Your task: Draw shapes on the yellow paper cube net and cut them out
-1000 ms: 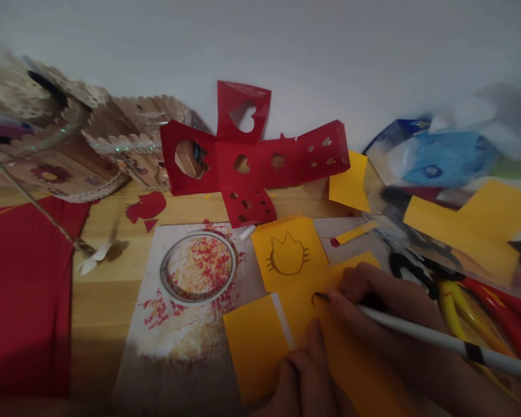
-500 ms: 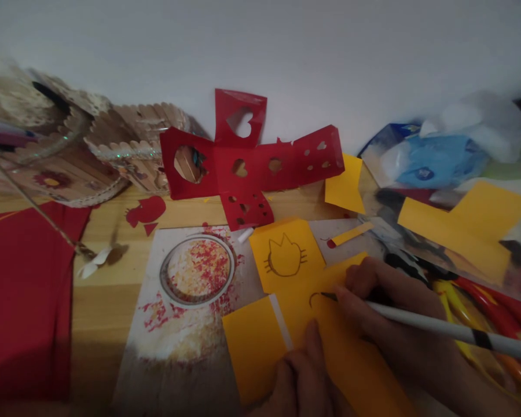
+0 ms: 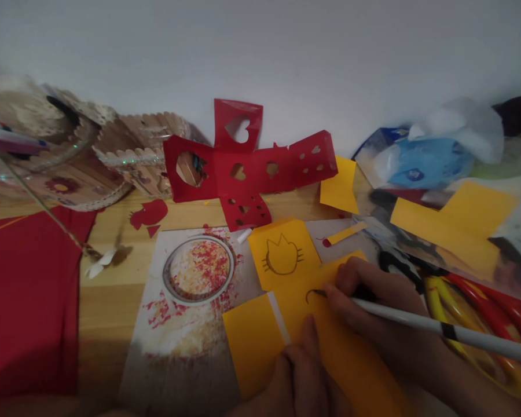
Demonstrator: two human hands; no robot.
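Observation:
Closed round a long white pencil (image 3: pixel 417 315), my right hand (image 3: pixel 373 307) rests on the orange paper cutout (image 3: pixel 249 341). The dark pencil tip touches a short curved line on the paper's middle panel. My left hand (image 3: pixel 301 370) presses on the lower part of the same paper, its fingers bent together and partly cut off by the bottom edge. A cat's head outline with ears and whiskers (image 3: pixel 282 255) is drawn on the upper panel. A pale strip lies across the paper left of the pencil tip.
A red cross-shaped cutout (image 3: pixel 243 168) leans at the back wall. Scissors with red and yellow handles (image 3: pixel 477 307) and orange scraps (image 3: pixel 455 223) lie right. Left are red paper (image 3: pixel 30 301), a red fish-like scrap (image 3: pixel 151 212) and a stick-built container (image 3: pixel 91 174).
The curved line at the pencil tip is slightly longer, and my right hand has shifted a little left. The whole view has moved slightly. My left hand still presses the paper.

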